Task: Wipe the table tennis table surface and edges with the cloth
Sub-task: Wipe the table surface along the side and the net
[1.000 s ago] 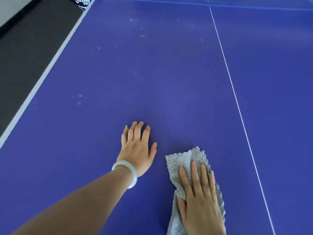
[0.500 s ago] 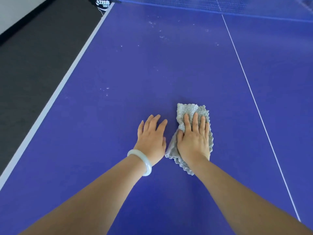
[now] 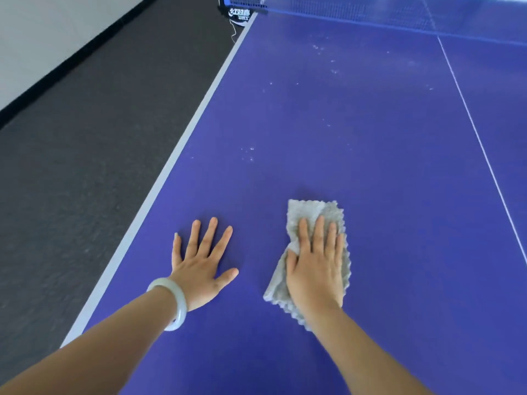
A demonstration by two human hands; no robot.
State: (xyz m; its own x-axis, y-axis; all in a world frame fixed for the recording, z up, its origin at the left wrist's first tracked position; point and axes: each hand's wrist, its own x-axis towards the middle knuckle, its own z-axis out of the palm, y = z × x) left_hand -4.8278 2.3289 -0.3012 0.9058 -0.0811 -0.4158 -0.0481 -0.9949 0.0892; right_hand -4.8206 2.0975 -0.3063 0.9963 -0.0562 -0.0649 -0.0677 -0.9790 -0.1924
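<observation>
The blue table tennis table point(image 3: 370, 155) fills most of the head view, with a white line along its left edge. A folded grey cloth point(image 3: 313, 213) lies flat on it. My right hand point(image 3: 316, 266) presses down on the cloth with straight fingers, covering its middle. My left hand point(image 3: 201, 265) rests flat on the bare surface to the left of the cloth, fingers spread, a pale bangle on the wrist. White specks point(image 3: 248, 152) dot the surface ahead of the hands and farther toward the net.
The blue net point(image 3: 370, 10) crosses the far end, with its clamp point(image 3: 239, 12) at the left corner. A thin white centre line point(image 3: 479, 138) runs down the right side. Dark floor point(image 3: 85, 138) lies beyond the left edge.
My right hand has pushed the cloth forward from near my body. My left hand has spread its fingers and now sits farther apart from the cloth. The view has shifted left.
</observation>
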